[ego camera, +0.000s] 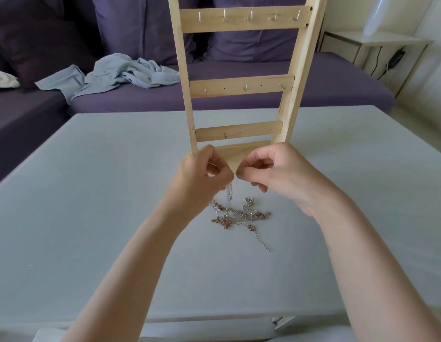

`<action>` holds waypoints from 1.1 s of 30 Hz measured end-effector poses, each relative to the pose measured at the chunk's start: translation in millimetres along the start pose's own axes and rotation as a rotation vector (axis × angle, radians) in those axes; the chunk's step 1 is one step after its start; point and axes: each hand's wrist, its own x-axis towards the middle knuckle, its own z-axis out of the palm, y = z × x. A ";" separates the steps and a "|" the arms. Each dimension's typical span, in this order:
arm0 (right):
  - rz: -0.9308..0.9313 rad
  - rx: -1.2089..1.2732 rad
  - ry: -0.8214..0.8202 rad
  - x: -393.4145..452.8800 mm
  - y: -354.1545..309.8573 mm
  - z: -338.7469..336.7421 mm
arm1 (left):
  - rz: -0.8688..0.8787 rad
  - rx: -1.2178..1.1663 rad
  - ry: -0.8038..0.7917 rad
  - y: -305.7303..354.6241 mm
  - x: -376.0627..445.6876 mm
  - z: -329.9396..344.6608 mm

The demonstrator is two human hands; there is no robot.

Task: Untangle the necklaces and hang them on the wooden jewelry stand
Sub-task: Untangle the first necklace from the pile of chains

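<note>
A tall wooden jewelry stand (pixel 241 87) with three hooked crossbars rises at the middle of the grey table (pixel 91 193); no chain hangs on its hooks. Just in front of its base, my left hand (pixel 204 174) and my right hand (pixel 271 174) are raised together, fingertips meeting, and both pinch a thin silver necklace (pixel 229 192) that dangles below them. Under the hands a tangled heap of silver and rose-gold necklaces (pixel 239 215) lies on the table, one chain end trailing to the right.
A purple sofa (pixel 313 80) runs behind the table, with a crumpled light-blue cloth (pixel 120 75) on its seat. A white side table (pixel 377 45) with a cable stands at the back right. The table's near edge crosses the bottom of the view.
</note>
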 end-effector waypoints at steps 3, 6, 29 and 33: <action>-0.029 0.078 0.004 1.2 -0.7 2.5 | -0.014 -0.039 0.049 -1.5 2.8 -1.9; -0.072 0.094 0.000 1.4 -2.7 7.6 | -0.041 -0.166 0.029 -0.7 3.9 -2.9; -0.124 0.007 0.197 1.5 -0.5 -2.6 | -0.247 -0.471 -0.176 5.1 1.0 -1.1; -0.112 0.002 0.210 3.1 0.5 0.5 | -0.258 -0.498 -0.202 8.4 -0.6 -0.2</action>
